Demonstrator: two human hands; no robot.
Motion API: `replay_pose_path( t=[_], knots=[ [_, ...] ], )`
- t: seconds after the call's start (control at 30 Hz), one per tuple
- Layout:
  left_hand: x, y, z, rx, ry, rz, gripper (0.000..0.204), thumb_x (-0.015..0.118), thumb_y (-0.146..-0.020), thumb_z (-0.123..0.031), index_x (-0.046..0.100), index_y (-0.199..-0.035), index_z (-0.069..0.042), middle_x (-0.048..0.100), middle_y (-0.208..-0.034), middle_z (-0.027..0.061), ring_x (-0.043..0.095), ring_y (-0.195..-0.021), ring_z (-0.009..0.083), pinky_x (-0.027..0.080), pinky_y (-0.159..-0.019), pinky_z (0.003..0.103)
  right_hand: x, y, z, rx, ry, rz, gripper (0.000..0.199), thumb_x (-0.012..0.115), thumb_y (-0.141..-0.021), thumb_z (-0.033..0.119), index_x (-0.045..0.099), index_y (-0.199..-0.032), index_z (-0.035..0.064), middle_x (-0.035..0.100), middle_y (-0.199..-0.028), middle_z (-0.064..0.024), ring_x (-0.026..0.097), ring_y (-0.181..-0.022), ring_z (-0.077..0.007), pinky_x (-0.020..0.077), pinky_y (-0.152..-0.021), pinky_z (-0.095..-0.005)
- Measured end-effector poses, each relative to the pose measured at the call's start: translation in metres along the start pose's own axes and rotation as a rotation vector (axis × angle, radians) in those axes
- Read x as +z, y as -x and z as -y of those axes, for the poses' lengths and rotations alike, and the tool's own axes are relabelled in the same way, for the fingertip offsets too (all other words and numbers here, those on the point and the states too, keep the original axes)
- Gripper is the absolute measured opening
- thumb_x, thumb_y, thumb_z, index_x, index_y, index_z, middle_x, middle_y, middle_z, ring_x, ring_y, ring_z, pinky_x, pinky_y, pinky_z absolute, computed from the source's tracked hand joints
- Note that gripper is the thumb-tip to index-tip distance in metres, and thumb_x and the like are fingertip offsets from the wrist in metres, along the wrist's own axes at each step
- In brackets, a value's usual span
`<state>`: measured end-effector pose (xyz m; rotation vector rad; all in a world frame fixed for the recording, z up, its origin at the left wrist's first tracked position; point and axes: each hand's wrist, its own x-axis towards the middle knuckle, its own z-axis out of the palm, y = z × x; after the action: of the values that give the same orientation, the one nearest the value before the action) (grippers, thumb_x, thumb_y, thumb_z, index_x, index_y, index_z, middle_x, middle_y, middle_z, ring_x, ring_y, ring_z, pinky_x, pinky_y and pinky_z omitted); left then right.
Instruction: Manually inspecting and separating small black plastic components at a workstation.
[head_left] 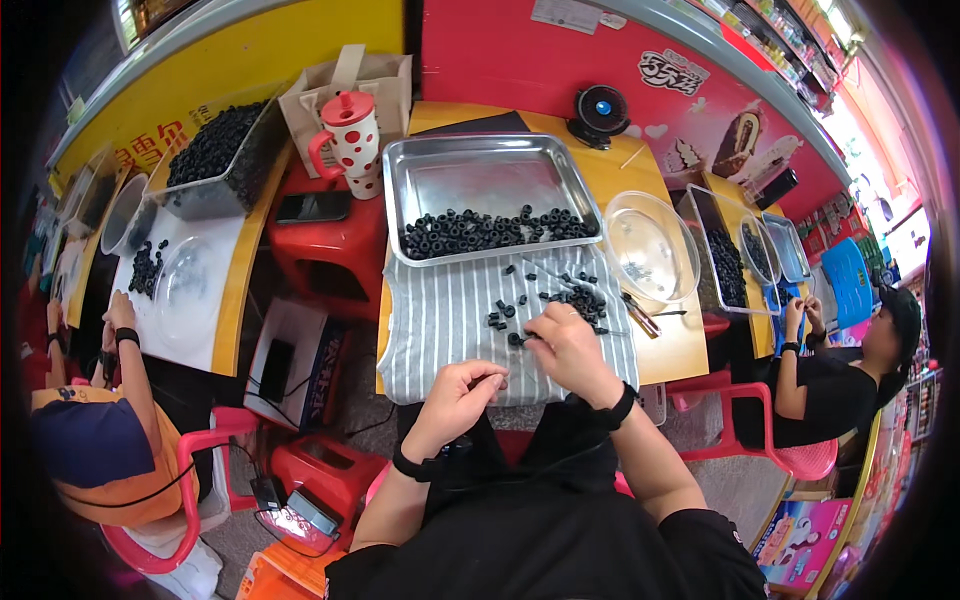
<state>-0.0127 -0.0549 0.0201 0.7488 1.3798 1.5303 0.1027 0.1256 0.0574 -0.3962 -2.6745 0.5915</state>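
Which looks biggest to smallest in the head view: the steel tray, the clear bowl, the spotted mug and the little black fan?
1. Steel tray, clearly largest.
2. Clear bowl.
3. Spotted mug.
4. Black fan, smallest.
Mug and fan look close, and the fisheye bends things near the rim, so their order is unsure.

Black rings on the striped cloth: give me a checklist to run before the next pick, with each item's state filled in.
1. Loose black rings within reach on the striped cloth: ok.
2. Right hand at the rings, fingertips touching one at the cloth's near edge: ok.
3. Left hand pinched closed near the cloth edge; whether it holds anything: cannot tell.
4. Metal tray has bare room behind its row of rings: ok.
5. Clear bowl to the right looks nearly empty: ok.
6. Thin tool beside the bowl lies apart from both hands: ok.
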Motion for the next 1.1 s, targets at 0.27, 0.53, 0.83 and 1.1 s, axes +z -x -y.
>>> replay_pose_path(
  t=[0.27,0.53,0.83,1.1],
  knots=[
    [0.003,0.004,0.002,-0.037,0.112,-0.124,0.02,0.057,-0.096,-0.007,0.067,-0.111,0.003,0.07,-0.091,0.0066,0.063,-0.075,0.0093,0.052,-0.066,0.023,0.016,-0.001,0.019,0.001,0.229,-0.013,0.022,0.076,-0.067,0.012,0.065,-0.085,0.0044,0.056,-0.119,-0.0177,0.052,-0.107,-0.0341,0.0419,-0.083,-0.0456],
    [0.012,0.002,0.007,0.004,0.368,-0.118,0.022,0.064,-0.094,-0.005,0.064,-0.114,0.003,0.069,-0.096,0.0075,0.067,-0.079,0.0113,0.055,-0.067,0.024,0.008,0.025,0.046,-0.148,-0.193,-0.163,0.024,0.073,-0.069,0.005,0.061,-0.09,0.0025,0.058,-0.118,-0.0187,0.055,-0.1,-0.0376,0.0461,-0.083,-0.0445],
    [0.025,-0.002,0.006,-0.083,0.53,-0.033,0.023,0.057,-0.096,-0.004,0.063,-0.116,0.005,0.069,-0.1,0.0136,0.066,-0.086,0.0179,0.054,-0.077,0.028,-0.002,0.069,-0.006,0.21,-0.182,-0.351,0.022,0.072,-0.072,-0.002,0.065,-0.092,0.0039,0.062,-0.109,-0.0152,0.056,-0.1,-0.0349,0.0467,-0.084,-0.0423],
    [0.023,-0.015,0.019,-0.144,0.708,0.1,0.025,0.057,-0.097,-0.007,0.062,-0.119,0.003,0.068,-0.102,0.0125,0.066,-0.088,0.0198,0.053,-0.078,0.029,-0.015,0.061,-0.024,0.224,0.13,-0.26,0.014,0.073,-0.068,0.004,0.071,-0.081,0.0094,0.058,-0.12,-0.0183,0.052,-0.108,-0.0374,0.0429,-0.089,-0.0464]
  ],
)
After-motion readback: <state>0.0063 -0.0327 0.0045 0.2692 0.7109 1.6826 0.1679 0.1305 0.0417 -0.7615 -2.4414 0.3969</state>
